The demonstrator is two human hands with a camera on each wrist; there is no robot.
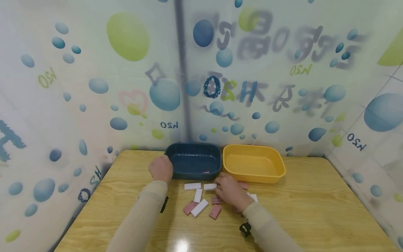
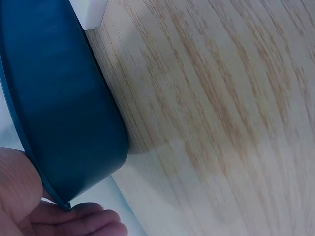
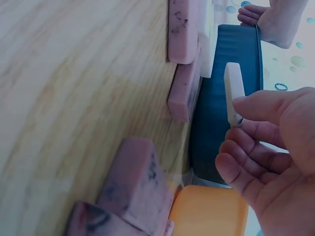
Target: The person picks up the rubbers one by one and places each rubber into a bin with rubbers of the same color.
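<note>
From the head view, the left hand [image 1: 161,168] grips the near left rim of the blue tub [image 1: 193,160], steadying it. The right hand [image 1: 229,191] is down among the pink and white blocks [image 1: 199,208] scattered on the wooden table [image 1: 315,210], near the yellow tub [image 1: 253,163] on the right. One pink piece already lies in the blue tub.

The left wrist view shows fingers [image 2: 81,219] curled under the blue tub's rim [image 2: 59,123].

In the right wrist view, the right hand pinches a white block [image 3: 233,93] between thumb and fingers, lifted off the table. This looks like the pick-up step of sorting; the next move calls for carrying it over a tub and releasing.

Bubble-printed sheeting walls in the table.
</note>
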